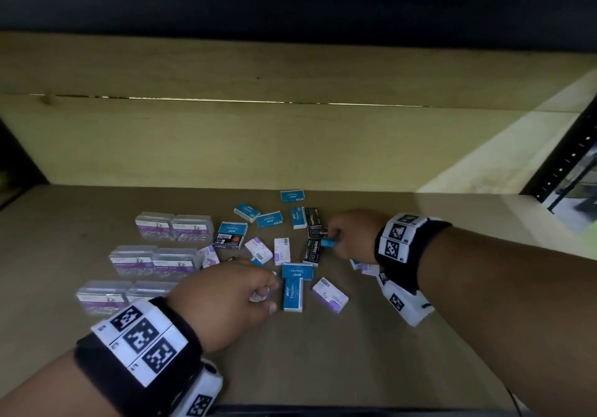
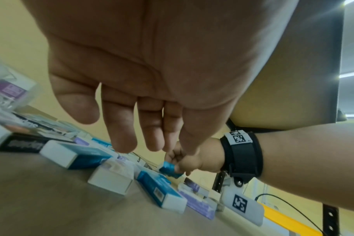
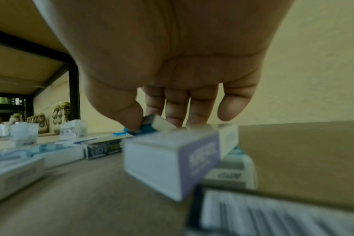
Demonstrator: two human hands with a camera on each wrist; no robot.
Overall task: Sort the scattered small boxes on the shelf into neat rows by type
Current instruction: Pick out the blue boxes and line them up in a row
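I have a small blue staples box [image 1: 330, 242] pinched in my right hand [image 1: 353, 235], thumb on one side and fingers on the other, lifted just off the shelf [image 1: 323, 352] beside two black staples boxes [image 1: 312, 250]. The right wrist view shows that same blue box [image 3: 150, 123] caught between the thumb and the fingertips [image 3: 173, 111], with a white-and-purple box [image 3: 168, 166] lying just below it.

My left hand [image 1: 226, 300] sits nearer the shelf's front edge, its grip closing over a small white-and-purple box [image 1: 260, 295]; from the head view the fingers curl toward it, while the left wrist view shows them [image 2: 123, 127] fairly straight and hanging just above the boxes, so I cannot tell whether they have it pinched. Just to the right of that hand, two blue boxes [image 1: 295, 282] lie touching in a T shape.

The remaining blue, black and white-and-purple boxes lie scattered at all angles across the middle of the shelf. On the left, clear plastic cases [image 1: 155, 260] with purple labels stand in three rows of two.
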